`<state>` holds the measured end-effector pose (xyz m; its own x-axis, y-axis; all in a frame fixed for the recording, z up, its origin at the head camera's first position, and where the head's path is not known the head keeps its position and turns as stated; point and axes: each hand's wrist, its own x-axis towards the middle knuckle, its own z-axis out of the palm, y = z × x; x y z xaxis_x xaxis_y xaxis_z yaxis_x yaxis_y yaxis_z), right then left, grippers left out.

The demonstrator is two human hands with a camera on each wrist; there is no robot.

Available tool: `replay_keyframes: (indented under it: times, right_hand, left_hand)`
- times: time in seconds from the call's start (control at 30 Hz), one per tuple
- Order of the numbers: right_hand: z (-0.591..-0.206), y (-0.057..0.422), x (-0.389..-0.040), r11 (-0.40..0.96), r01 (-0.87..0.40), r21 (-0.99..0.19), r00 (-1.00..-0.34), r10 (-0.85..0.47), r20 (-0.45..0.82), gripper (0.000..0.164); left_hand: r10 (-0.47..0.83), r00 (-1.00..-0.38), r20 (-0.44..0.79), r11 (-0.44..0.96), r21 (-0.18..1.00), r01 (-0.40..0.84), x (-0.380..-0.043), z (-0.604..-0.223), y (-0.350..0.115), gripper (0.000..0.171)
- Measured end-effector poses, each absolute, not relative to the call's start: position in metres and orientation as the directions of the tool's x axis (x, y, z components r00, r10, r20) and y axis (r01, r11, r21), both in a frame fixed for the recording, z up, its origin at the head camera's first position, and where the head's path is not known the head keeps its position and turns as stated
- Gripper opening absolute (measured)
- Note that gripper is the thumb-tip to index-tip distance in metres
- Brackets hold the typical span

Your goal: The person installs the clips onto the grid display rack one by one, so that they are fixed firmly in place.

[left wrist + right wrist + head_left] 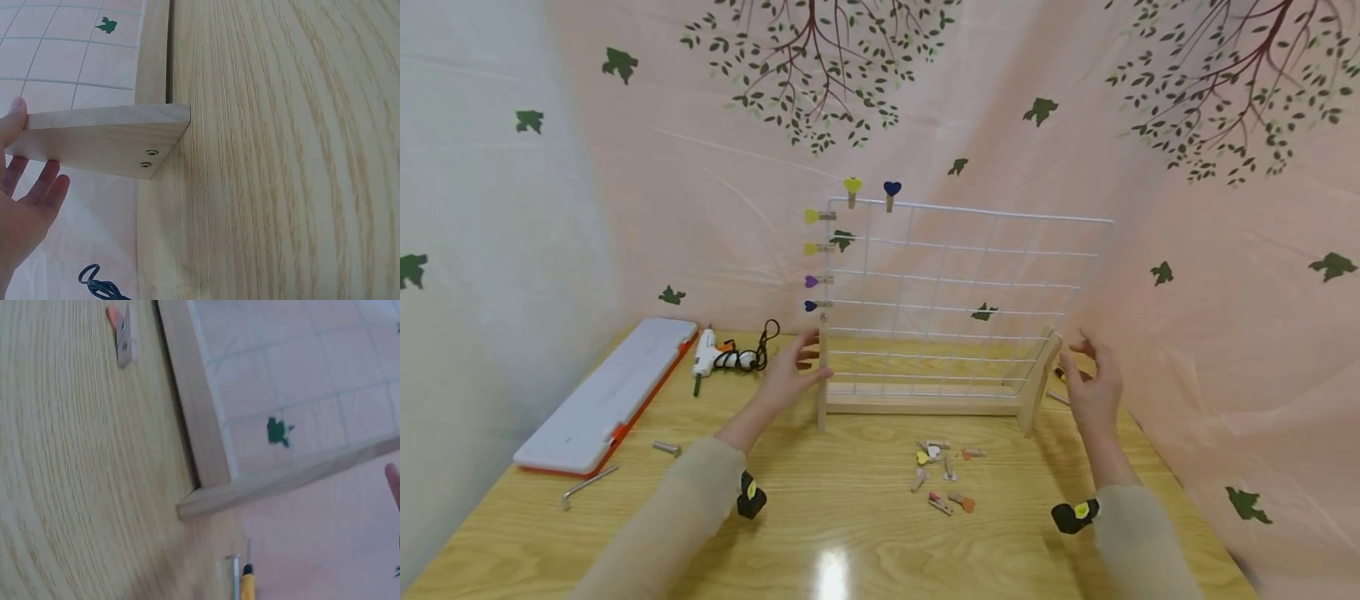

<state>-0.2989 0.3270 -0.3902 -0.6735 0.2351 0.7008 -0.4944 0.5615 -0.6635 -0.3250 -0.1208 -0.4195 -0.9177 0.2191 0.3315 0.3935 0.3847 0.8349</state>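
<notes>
A white wire grid (958, 283) stands upright in a pale wooden stand (925, 406). My left hand (786, 375) grips the stand's left side board (106, 134), thumb over its front edge and fingers against the outer face. Beside the right side board (1037, 387), my right hand (1093, 387) holds nothing, its fingers spread; only a fingertip shows in the right wrist view. Heart clothespins clip the grid: yellow (852, 185) and dark blue (892, 190) on top, several, including a purple one (810, 282), down the left edge. Loose clothespins (961, 502) lie in front.
At the left are a white case (610, 392) with an orange edge, a glue gun (704, 354) with a black cord, a metal bolt (667, 448) and a hex key (587, 485). Right of the stand lies a yellow-handled screwdriver (247, 584) beside a metal rod (235, 578).
</notes>
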Motion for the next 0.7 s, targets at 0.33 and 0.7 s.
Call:
replay_keyframes:
  times: [0.33,0.7]
  right_hand:
    - [-0.396,0.268,-0.269,0.549,-0.709,-0.444,-0.674,-0.339,0.656,0.039]
    - [-0.456,0.214,-0.264,0.396,-0.878,-0.268,-0.466,-0.835,0.293,0.020]
  left_hand:
    - [0.223,-0.919,0.324,0.357,0.851,0.386,-0.325,-0.418,-0.119,0.072]
    - [0.215,-0.923,0.318,0.339,0.862,0.376,-0.325,-0.420,-0.119,0.070]
